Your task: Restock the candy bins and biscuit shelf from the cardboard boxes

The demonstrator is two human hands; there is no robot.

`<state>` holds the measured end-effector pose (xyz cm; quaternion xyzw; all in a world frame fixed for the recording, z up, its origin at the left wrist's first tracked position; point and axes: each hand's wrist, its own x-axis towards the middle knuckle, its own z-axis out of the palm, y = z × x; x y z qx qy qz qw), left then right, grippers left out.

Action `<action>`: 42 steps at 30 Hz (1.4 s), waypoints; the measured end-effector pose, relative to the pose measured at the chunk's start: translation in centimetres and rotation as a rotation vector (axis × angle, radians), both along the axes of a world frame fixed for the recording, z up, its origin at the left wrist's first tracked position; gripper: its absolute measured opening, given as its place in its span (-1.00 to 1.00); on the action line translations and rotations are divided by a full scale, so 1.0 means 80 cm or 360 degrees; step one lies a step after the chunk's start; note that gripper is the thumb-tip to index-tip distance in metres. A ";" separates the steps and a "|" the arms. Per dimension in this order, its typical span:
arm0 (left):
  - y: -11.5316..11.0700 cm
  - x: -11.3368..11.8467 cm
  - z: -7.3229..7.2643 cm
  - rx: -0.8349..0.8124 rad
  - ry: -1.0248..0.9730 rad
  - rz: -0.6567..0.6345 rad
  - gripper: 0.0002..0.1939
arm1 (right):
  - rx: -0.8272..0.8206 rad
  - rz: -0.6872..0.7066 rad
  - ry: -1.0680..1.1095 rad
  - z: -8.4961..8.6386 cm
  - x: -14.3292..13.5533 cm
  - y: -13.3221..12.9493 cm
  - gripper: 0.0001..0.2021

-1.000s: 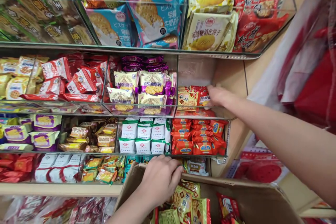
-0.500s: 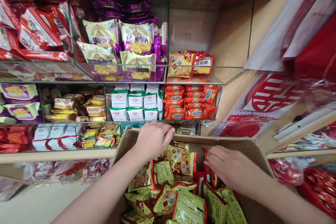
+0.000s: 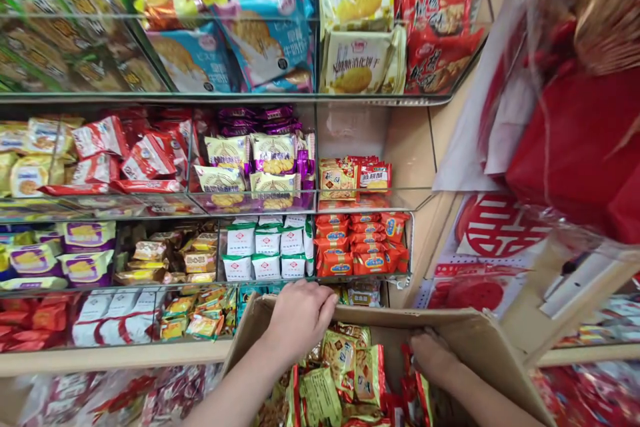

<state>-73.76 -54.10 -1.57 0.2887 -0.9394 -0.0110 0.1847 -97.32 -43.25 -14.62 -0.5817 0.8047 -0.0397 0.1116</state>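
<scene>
A cardboard box is in front of me, holding many loose biscuit packets in yellow-green wrappers with red ends. My left hand is curled over the box's far rim, left of its middle, and grips it. Inside the box on the right, my right hand has its fingers closed at a red-edged packet; its fingertips are partly hidden. Beyond the box, similar yellow and red packets lie in a shelf compartment beside red ones.
Glass-fronted shelves of wrapped snacks span the view. Orange-red packets and white-green packets sit just behind the box. A wooden side panel ends the shelving. Red and white hanging goods crowd the upper right.
The view has tilted up and back, so a higher shelf shows and the box sits lower in view. My left hand stays on the rim; my right hand remains inside, nearer the box's right wall.
</scene>
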 end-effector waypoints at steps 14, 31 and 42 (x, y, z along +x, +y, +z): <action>0.032 0.007 0.013 0.0982 0.0827 -0.0836 -0.38 | -0.0798 0.0660 -0.0278 0.186 0.092 0.033 -0.78; 0.030 -0.006 0.003 0.1683 0.1513 -0.0206 -0.64 | -0.1081 -0.0247 -0.2347 0.154 0.141 0.011 -0.74; 0.039 -0.011 -0.006 0.1566 0.1219 -0.0220 -0.62 | -0.1259 -0.0655 -0.1681 0.135 0.147 0.007 -0.49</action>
